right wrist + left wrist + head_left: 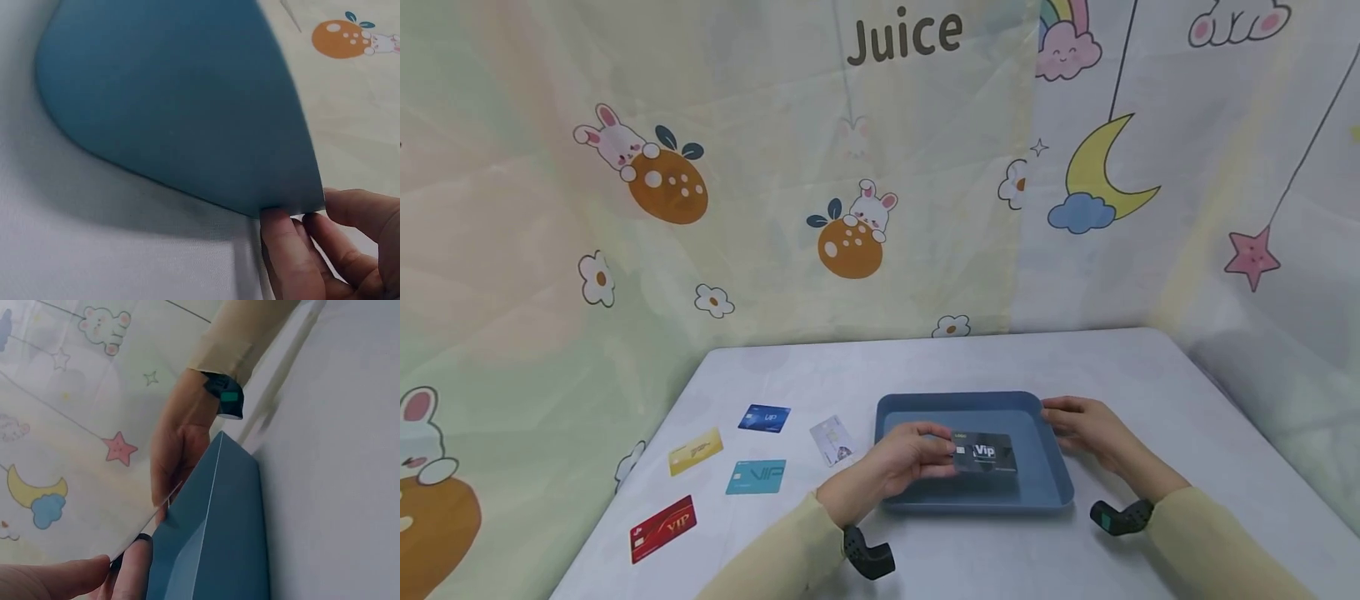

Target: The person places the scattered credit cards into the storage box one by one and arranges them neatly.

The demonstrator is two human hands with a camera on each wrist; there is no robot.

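- Black card (985, 454): pinched by its left end in the left hand's (908, 457) thumb and fingers, stretching rightward from them above the tray (1037, 482), long axis side to side.
- Right hand (1092, 427), farther off, grips the tray's far right corner.
- Tray floor shows beyond and nearer than the left fingertips.

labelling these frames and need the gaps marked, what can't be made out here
Head view: part of the blue tray's left wall, hidden behind the left hand.
Head view: the patch of tray floor behind the dark Vip card, covered by it.
Left wrist view: that card's printing, seen nearly edge-on.
Head view: fine print on the red card, too small.
Right wrist view: the rest of the right hand, cut off by the frame edge.
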